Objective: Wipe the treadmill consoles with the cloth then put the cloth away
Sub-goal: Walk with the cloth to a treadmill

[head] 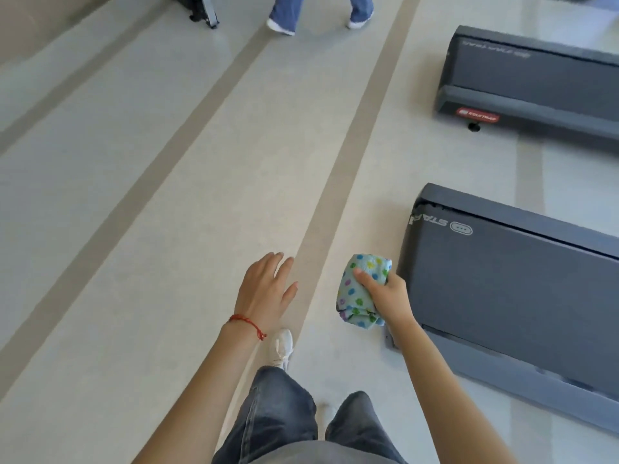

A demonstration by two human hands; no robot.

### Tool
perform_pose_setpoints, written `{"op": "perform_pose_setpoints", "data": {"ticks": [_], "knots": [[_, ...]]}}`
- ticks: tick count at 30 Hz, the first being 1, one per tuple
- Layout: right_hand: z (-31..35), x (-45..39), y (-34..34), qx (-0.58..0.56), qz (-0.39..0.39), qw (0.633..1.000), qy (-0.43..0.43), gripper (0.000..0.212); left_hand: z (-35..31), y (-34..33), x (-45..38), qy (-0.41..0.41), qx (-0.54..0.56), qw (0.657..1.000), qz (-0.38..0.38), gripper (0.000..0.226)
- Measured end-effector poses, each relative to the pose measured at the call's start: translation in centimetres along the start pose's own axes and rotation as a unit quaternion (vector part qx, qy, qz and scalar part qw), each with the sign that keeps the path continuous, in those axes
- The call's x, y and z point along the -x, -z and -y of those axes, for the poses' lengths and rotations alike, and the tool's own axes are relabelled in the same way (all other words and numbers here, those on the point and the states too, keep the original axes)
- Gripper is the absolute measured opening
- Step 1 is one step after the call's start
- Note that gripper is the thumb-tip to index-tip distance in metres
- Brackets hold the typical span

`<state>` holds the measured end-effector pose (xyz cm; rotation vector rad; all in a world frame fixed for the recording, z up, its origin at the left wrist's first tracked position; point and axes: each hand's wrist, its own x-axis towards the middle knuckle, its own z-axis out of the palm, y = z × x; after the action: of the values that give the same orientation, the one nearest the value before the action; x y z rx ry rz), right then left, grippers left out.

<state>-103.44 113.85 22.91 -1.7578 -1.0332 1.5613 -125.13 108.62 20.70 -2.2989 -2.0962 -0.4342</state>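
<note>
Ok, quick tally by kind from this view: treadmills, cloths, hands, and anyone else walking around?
Treadmills: 2, nearer treadmill and farther treadmill
Cloths: 1, dotted cloth, gripped by the right hand
Hands: 2, with the left hand empty
Other people: 1, legs only
Total: 6

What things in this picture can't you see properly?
- Treadmill consoles: none in the head view; the near treadmill and far treadmill are cut off by the right edge.
- Right hand's fingers: mostly hidden behind the spotted cloth it grips.
- Other person: only legs and shoes show, cut by the top edge.
- Black object at the top: cut off, unidentifiable.
- Left hand: only its back shows, palm unseen.
</note>
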Motion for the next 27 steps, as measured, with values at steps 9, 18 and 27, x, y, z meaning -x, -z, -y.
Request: {"op": "perform_pose_setpoints", "data": {"ticks": [9, 18, 27], "knots": [[3.5, -7.8, -2.4, -0.069, -0.107, 0.991, -0.032, 0.018, 5.9, -3.1, -13.2, -0.099, 0.026, 0.992, 0.068, 0.037], [7.3, -17.1, 2.1, -0.111, -0.193, 0.974, -0.037, 0.020, 2.3, -7.4, -27.4, -0.194, 0.059, 0.974, 0.098, 0.049], [12.8, -27.2, 11.2, -0.144, -0.239, 0.959, -0.049, 0.015, -5.2, -11.6, -43.6, -0.264, 0.046, 0.956, 0.117, 0.050]]}}
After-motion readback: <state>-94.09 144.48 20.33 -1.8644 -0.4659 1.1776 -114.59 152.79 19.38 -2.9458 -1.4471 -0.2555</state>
